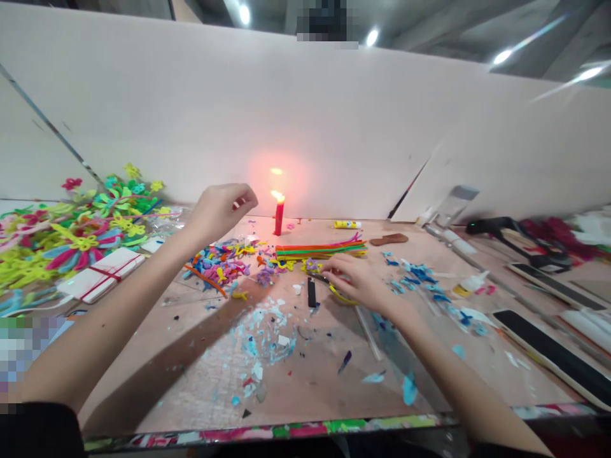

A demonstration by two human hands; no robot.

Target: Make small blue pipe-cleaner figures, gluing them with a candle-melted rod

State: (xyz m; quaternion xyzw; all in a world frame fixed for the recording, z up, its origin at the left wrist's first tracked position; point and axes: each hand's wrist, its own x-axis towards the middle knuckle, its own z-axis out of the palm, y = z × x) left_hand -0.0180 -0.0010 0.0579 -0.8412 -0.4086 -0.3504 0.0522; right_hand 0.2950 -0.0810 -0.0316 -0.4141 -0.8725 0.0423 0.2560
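Observation:
My left hand (228, 205) is raised just left of a lit red candle (279, 217), apart from it. Its fingers are curled in with the tips together; anything between them is too small to make out. Low over the table, my right hand (352, 280) has its fingers closed round what look like yellow-handled scissors (340, 296); their dark tips point left and the hand hides most of them. A bundle of coloured pipe cleaners (315, 250) lies just behind that hand. In front of it is a small black strip (312, 292).
Small twisted pipe-cleaner pieces (224, 262) lie in a heap at the left, with finished fuzzy flowers (86, 242) beyond. Blue pieces (420, 277), a glue bottle (470, 284) and a black-topped device (548, 350) are at the right. A white panel (334, 127) stands behind.

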